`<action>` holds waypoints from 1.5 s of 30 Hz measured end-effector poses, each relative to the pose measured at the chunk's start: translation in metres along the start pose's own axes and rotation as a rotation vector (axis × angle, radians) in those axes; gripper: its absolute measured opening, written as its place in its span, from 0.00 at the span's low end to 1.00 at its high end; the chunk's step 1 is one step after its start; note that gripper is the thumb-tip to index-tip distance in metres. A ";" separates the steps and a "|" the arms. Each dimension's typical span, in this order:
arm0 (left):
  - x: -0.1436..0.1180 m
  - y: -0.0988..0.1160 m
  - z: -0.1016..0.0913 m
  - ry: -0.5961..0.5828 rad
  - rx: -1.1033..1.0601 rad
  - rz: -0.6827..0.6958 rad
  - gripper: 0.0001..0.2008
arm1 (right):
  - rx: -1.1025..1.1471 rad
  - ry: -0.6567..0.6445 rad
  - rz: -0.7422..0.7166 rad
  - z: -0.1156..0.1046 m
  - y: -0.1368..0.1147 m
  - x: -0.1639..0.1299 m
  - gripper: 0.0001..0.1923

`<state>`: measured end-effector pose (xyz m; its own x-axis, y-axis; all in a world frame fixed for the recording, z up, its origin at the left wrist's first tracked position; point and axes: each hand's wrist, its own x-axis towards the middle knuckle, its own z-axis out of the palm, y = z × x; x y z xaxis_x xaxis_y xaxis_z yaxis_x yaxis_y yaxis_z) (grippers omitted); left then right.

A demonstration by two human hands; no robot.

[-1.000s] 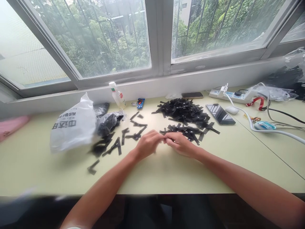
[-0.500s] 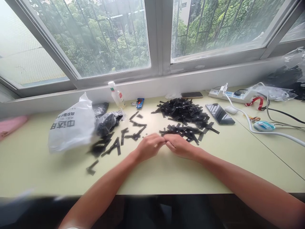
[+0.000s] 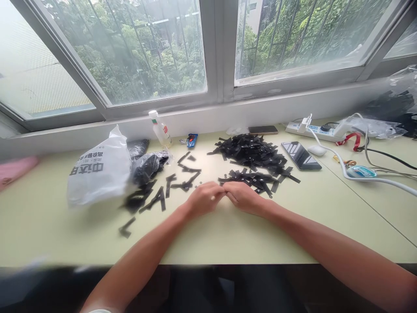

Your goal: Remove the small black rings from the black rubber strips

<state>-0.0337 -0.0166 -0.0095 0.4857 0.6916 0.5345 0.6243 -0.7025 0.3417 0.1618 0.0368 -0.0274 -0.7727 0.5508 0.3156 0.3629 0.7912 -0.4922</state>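
Note:
My left hand [image 3: 206, 198] and my right hand [image 3: 241, 196] meet fingertip to fingertip above the table, both closed. Whatever is pinched between them is hidden by the fingers. Just beyond the right hand lies a small heap of black strips [image 3: 250, 177], some with small round rings on them. Behind it rises a larger pile of black strips [image 3: 249, 150]. Left of my left hand, loose black strips [image 3: 162, 198] are scattered, and a few tiny rings [image 3: 196, 187] lie close to its knuckles.
At the left stand a white plastic bag [image 3: 100, 169] and black plastic bags [image 3: 146, 167]. A clear bottle [image 3: 159, 130] and a blue packet [image 3: 192, 140] are near the window. To the right lie a phone [image 3: 301, 155], a power strip [image 3: 316, 130], a white cable [image 3: 340, 167] and a round container [image 3: 361, 171].
Both hands stay together in almost the same spot, with only a slight shift of the fingers. The strips and other objects lie as before.

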 end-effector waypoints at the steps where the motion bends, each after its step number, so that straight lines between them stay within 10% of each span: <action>1: 0.000 -0.001 0.000 -0.005 -0.001 -0.004 0.10 | -0.008 0.008 0.004 0.000 0.000 0.000 0.14; 12: -0.002 -0.026 -0.013 -0.108 0.075 -0.246 0.08 | -0.150 0.035 0.061 -0.001 -0.009 0.001 0.11; 21: 0.008 -0.014 -0.012 0.283 -0.440 -0.553 0.12 | 0.235 0.370 0.251 -0.009 -0.008 0.003 0.12; 34: 0.014 0.011 0.000 0.395 -0.811 -0.569 0.11 | 0.856 0.393 0.512 -0.017 -0.027 -0.001 0.22; 45: 0.009 0.011 0.005 0.110 -0.449 -0.470 0.10 | 1.159 0.419 0.500 -0.017 -0.018 0.003 0.16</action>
<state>-0.0192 -0.0175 -0.0044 0.1438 0.9374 0.3173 0.4272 -0.3480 0.8345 0.1622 0.0284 -0.0037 -0.3931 0.9193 0.0208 -0.2531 -0.0864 -0.9636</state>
